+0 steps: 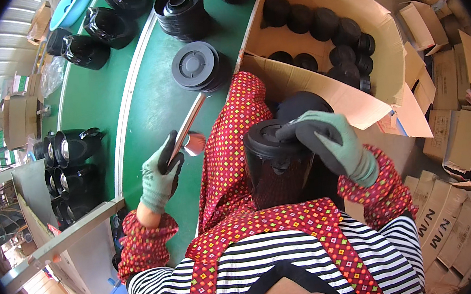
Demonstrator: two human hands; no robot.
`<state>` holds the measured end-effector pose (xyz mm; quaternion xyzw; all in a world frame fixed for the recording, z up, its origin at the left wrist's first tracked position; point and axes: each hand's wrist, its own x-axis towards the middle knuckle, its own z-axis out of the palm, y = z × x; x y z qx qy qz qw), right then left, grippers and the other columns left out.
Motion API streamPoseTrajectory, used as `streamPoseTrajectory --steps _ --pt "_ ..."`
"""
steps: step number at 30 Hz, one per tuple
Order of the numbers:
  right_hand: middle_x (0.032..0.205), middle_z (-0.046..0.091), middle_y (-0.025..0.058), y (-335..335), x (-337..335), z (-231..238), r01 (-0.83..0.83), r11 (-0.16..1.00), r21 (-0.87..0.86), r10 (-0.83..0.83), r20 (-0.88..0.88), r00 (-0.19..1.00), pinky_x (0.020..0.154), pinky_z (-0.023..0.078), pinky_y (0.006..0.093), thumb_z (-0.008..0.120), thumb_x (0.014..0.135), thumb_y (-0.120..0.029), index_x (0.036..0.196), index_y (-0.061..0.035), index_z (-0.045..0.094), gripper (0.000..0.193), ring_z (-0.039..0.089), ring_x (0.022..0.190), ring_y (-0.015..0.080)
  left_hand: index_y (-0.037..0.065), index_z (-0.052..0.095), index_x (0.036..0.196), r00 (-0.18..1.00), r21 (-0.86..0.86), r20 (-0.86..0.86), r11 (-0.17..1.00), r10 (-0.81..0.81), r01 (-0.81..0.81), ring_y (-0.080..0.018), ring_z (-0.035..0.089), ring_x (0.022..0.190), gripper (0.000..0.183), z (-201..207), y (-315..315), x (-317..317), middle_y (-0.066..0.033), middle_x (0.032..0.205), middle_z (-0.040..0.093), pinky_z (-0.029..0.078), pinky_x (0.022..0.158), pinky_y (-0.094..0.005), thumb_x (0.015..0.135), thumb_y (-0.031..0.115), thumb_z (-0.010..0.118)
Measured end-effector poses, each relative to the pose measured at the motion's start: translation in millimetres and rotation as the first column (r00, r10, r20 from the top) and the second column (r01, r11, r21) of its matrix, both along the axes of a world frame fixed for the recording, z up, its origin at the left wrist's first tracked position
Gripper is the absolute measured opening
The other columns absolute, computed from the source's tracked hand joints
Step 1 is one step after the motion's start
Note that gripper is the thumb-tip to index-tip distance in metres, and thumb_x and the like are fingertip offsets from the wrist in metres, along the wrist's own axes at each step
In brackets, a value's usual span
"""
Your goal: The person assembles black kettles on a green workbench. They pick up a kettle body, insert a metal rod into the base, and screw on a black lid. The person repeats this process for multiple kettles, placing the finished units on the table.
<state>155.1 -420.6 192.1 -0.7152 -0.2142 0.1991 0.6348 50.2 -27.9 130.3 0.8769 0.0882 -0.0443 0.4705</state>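
Observation:
My left hand, in a green glove with a black palm, is closed round a long shiny metal tool. A rounded, copper-toned piece shows beside its shaft; its exact kind is unclear. Against my apron, in front of me, stands a glossy black jug with a round black lid on top. My right hand, gloved alike, has its fingers curled at the lid's right edge. Another black rounded thing sits just behind the jug, partly covered by my right hand.
A stack of black lids stands on the green table, with a taller stack beyond. Black jugs stand at the far left, others nearer. At right, an open carton holds several black round parts. Cardboard boxes lie farther right.

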Motion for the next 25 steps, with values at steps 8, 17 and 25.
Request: streamPoseTrajectory --steps 8,17,25 --pt "0.124 0.068 0.0148 62.4 105.2 5.7 -0.078 0.950 -0.303 0.282 0.723 0.631 0.116 0.038 0.0542 0.076 0.084 -0.026 0.130 -0.0091 0.072 0.048 0.064 0.119 0.0339 0.001 0.060 0.147 0.865 0.231 0.147 0.867 -0.479 0.441 -0.0370 0.068 0.104 0.069 156.0 -103.8 89.5 -0.0247 0.120 0.065 0.056 0.088 -0.0394 0.081 0.004 0.079" --pt "0.127 0.067 0.0140 34.2 105.1 -118.2 -0.301 0.920 0.251 0.208 0.339 0.918 0.114 0.045 0.0448 0.062 0.107 -0.016 0.131 -0.0028 0.061 0.028 0.061 0.124 0.0306 0.002 0.073 0.119 0.407 0.035 0.416 0.461 -0.813 0.887 -0.0437 0.061 0.124 0.040 115.7 -151.7 155.8 -0.0186 0.125 0.068 0.046 0.107 -0.0577 0.085 0.022 0.075" --pt "0.124 0.066 0.0163 38.2 105.9 -105.8 -0.461 0.781 0.422 0.208 0.520 0.829 0.116 0.042 0.0482 0.057 0.108 -0.014 0.129 -0.0015 0.055 0.025 0.064 0.112 0.0328 0.009 0.067 0.120 0.643 0.010 0.392 0.702 -0.658 0.712 -0.0384 0.055 0.117 0.049 100.4 -224.2 111.4 -0.0155 0.117 0.059 0.039 0.111 -0.0588 0.078 0.034 0.073"
